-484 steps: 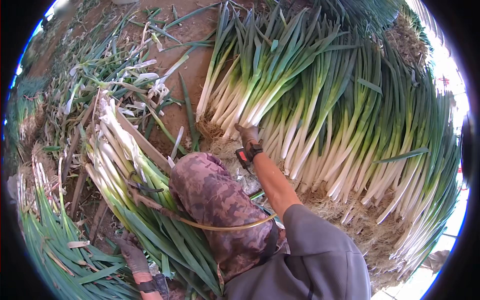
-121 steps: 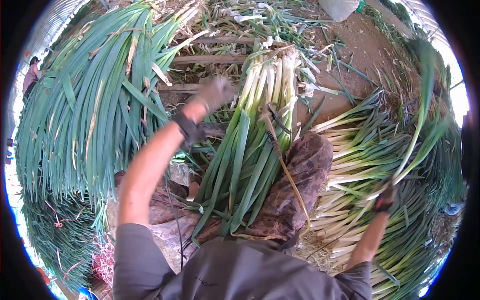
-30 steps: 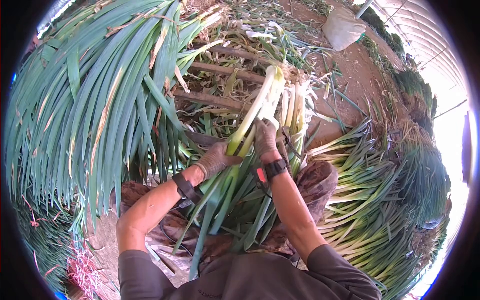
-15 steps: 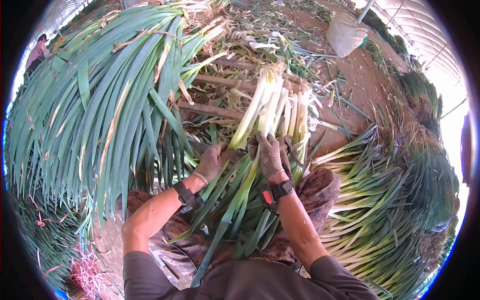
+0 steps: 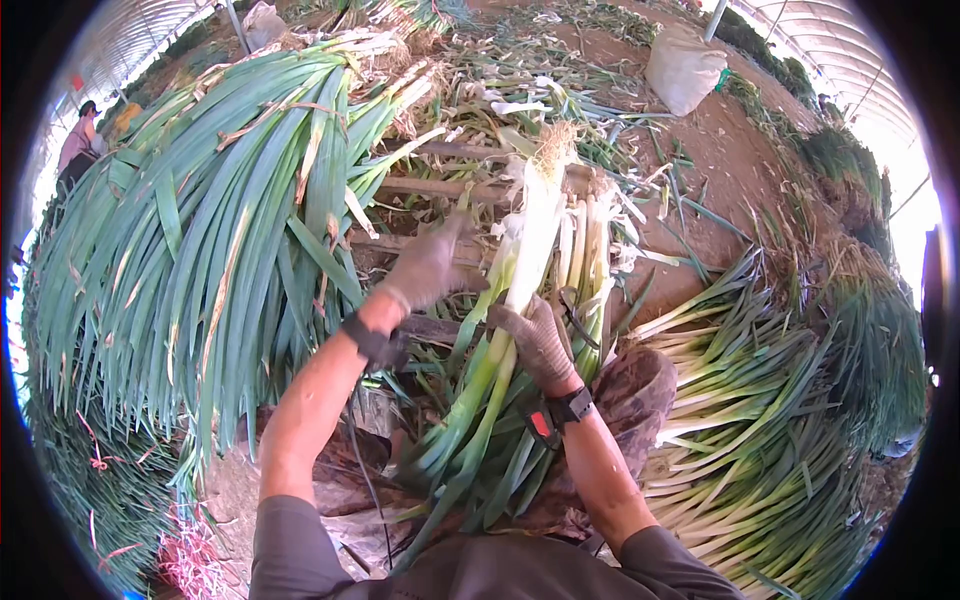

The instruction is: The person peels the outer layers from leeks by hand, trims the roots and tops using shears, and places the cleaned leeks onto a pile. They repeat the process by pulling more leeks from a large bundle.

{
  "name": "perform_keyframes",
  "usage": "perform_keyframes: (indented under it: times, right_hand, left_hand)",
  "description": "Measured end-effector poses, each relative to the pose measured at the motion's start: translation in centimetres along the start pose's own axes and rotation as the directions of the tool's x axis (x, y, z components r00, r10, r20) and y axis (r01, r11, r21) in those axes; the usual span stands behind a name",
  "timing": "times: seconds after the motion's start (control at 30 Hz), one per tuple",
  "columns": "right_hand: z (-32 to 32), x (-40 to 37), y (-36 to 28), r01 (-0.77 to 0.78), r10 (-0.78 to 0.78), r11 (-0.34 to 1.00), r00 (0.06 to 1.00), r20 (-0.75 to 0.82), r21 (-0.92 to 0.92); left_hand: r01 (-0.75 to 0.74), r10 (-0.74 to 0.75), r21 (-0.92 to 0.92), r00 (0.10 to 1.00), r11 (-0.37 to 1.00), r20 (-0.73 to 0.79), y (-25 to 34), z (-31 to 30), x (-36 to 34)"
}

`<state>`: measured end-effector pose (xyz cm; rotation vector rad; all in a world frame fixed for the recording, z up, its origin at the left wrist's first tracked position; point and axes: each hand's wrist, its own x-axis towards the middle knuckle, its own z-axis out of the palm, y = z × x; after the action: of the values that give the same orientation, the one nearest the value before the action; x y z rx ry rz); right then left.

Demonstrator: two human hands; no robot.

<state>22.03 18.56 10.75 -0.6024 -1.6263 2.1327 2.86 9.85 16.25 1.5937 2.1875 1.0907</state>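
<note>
Near the right edge of the slatted rack (image 5: 440, 190), my right hand (image 5: 538, 338) has its grip closed around the leeks (image 5: 541, 225), while I cannot tell whether my blurred left hand (image 5: 428, 265) beside them is open.

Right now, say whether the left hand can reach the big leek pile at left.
Probably yes: the leek pile lies beside the left hand, nothing visible between, though blur hides whether that hand is empty.

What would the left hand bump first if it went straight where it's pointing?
Perhaps the long brown wooden slat beyond the blurred left hand, though depth is unclear.
</note>
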Motion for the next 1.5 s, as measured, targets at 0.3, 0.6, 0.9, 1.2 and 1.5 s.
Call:
perform_keyframes:
  times: [0.3, 0.6, 0.9, 1.2, 1.5]
  right_hand:
    - [-0.2, -1.8, -3.2, -0.04, 0.038, 0.999, 0.967, 0.251, 0.002]
    - [0.7, -3.1, -2.1, -0.037, 0.033, 0.999, 0.992, 0.119, 0.028]
    - [-3.2, -2.8, 1.0, 0.129, -0.137, 0.991, 0.939, -0.317, -0.045]
    - [-5.2, -3.9, -0.2, 0.06, -0.065, 0.998, 0.944, -0.322, -0.024]
    - [-5.3, -2.7, 1.0, 0.071, -0.071, 0.997, 0.966, -0.249, -0.007]
  left_hand:
    - [0.244, 0.027, -0.438, 0.85, 0.865, 0.526, 0.4, -0.1, 7.7]
    - [0.037, -0.03, 0.022, 0.966, 0.999, -0.258, 0.4, -9.6, 19.6]
    - [-0.14, 0.128, -0.132, 0.987, 0.981, -0.096, -1.7, -14.5, 12.9]
    - [-0.023, -0.452, 0.531, 0.495, 0.847, 0.742, -7.8, -1.0, 5.1]
    - [-0.126, 0.12, -0.477, 0.992, 0.87, -0.043, 8.0, -1.3, 14.9]
